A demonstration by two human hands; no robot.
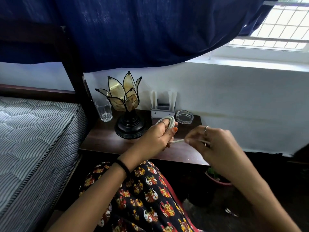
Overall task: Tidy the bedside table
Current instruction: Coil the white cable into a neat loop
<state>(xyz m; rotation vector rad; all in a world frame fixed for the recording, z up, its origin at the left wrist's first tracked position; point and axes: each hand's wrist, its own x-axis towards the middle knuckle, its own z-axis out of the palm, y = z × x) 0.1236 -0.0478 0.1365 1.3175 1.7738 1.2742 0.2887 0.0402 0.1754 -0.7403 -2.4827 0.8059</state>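
Far left, the striped mattress (pixel 33 139) runs right up beside the bedside table (pixel 107 141), its corded edge just short of the table's left end. On the table's back left corner stands a cut drinking glass (pixel 103 110), upright, close to the dark bedpost. Just right of it, the petal lamp (pixel 124 104) sits on its round black base, taking up a good part of the tabletop's depth; the strip of bare wood in front of that base, along the near edge, is open.

My left hand (pixel 158 136) hovers over the middle of the table, fingers curled and thumb pressed down, clamping a coil of white cable (pixel 169 122) looped around my fingers. The coil stands just in front of the grey holder (pixel 163 112) at the back wall, near it; whether they touch I can't tell. A straight length of the same cable runs out rightwards from under my left palm, above the table's front half.

My right hand (pixel 210 141) pinches that loose length between thumb and fingertips, held out over the table's right front corner, past the near edge. Behind it, the glass ashtray (pixel 184 116) sits at the back right, just beside the holder. Right of the table the floor is dark, with a potted plant (pixel 217 178) tucked below the corner.
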